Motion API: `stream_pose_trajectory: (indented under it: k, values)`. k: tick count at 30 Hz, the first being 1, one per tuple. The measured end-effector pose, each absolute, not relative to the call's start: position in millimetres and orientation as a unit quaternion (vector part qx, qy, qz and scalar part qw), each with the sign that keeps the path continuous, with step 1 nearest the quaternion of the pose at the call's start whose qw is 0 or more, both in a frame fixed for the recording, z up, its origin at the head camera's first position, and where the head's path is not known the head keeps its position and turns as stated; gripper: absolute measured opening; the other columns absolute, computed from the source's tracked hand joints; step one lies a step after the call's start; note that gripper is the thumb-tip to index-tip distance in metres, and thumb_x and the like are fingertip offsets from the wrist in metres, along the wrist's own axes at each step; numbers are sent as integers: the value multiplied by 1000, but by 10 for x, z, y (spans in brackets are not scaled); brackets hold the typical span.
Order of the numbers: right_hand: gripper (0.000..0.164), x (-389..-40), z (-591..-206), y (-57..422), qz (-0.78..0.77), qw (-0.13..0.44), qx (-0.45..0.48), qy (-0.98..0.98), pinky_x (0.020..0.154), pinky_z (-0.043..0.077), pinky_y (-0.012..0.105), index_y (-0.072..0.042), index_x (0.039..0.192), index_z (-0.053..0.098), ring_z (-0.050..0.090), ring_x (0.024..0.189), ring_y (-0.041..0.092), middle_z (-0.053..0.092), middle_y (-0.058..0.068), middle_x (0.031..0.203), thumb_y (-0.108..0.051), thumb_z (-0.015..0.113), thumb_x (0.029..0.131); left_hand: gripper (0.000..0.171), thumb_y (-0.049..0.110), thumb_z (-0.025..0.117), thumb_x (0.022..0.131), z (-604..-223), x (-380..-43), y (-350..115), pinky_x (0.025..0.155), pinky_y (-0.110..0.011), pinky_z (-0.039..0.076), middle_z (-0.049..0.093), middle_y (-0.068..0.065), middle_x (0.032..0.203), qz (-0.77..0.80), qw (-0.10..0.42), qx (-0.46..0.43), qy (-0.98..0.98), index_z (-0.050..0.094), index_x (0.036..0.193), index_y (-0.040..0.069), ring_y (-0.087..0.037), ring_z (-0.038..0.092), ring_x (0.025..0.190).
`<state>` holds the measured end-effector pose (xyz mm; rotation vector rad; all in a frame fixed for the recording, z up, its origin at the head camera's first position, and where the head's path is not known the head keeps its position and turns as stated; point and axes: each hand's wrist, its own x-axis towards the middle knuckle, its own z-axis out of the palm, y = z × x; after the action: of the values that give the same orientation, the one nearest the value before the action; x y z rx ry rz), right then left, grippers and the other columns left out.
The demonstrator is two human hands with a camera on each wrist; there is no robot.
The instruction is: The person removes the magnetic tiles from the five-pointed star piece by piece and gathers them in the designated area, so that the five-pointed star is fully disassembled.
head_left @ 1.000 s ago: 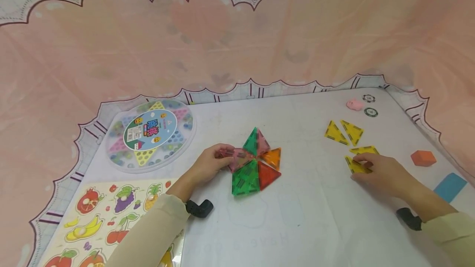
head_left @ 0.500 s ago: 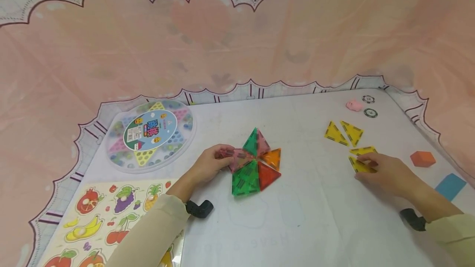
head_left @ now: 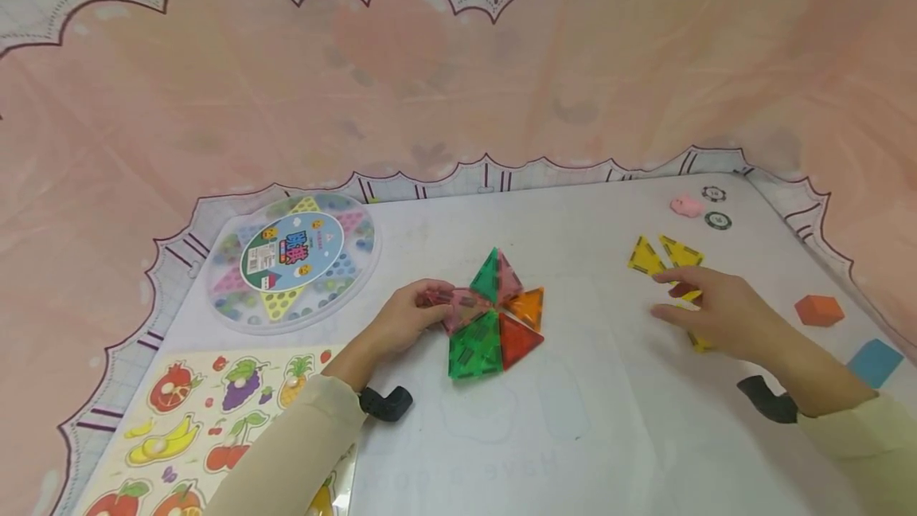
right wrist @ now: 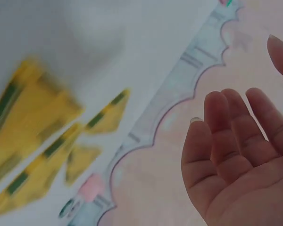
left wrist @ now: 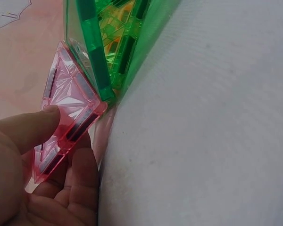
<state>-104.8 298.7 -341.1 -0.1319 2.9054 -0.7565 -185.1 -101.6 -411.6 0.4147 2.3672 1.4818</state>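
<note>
My left hand (head_left: 403, 318) pinches a translucent pink triangular magnetic tile (left wrist: 68, 101) between thumb and fingers. That tile sits at the left of a pinwheel-like cluster with green tiles (head_left: 476, 347), another pink tile (head_left: 508, 277), an orange tile (head_left: 527, 307) and a red tile (head_left: 519, 339). In the left wrist view, the green pieces stand against the pink tile's corner. My right hand (head_left: 734, 317) hovers over yellow triangular tiles (head_left: 647, 256), partly hiding the nearer ones. Its thumb and fingers are apart, with nothing between them in the right wrist view. The yellow tiles (right wrist: 30, 101) lie flat beside it.
A round Chinese checkers set (head_left: 292, 249) lies at the back left, above a fruit puzzle board (head_left: 179, 396). An orange block (head_left: 819, 310) and a blue piece (head_left: 876, 363) lie at the right. A pink pig figure (head_left: 685, 205) and two chips (head_left: 718, 220) are at the back right.
My right hand has let go of the nearest yellow tile, lifted and spread its fingers, shifting slightly toward the back left. My left hand stays on the pink tile.
</note>
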Motion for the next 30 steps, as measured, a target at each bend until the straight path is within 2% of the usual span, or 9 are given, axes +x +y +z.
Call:
stream_pose_trajectory:
  k: [4,8,16,30]
  values:
    - [55,-1106,-3456,2738,-273,54,-92,956,74,45,39,-13,121,54,51,93,26,58,9,105,-46,64,78,30,20,64,83,-4131,-1854,-1013,71,-29,47,58,-5,94,523,162,141,825,58,112,14,-18,54,85]
    - [52,-1154,-3537,2523,-296,60,-120,946,77,45,38,-17,119,55,51,94,22,57,3,108,-47,64,78,30,21,64,83,-4134,-1858,-1009,73,-30,46,59,-4,95,522,165,140,825,58,112,15,-18,54,86]
    - [45,-1191,-3670,2184,-323,92,-162,928,74,45,32,-17,118,56,51,92,19,58,0,106,-38,66,79,31,24,64,83,-4121,-1848,-1022,76,-31,44,59,-1,93,505,158,139,837,58,112,17,-17,54,86]
    - [41,-1205,-3755,1963,-351,120,-173,913,73,45,27,-16,116,56,50,92,15,57,-3,105,-33,67,80,29,19,67,81,-4157,-1840,-1012,70,-29,47,60,-3,92,526,134,112,832,60,109,14,-17,55,83]
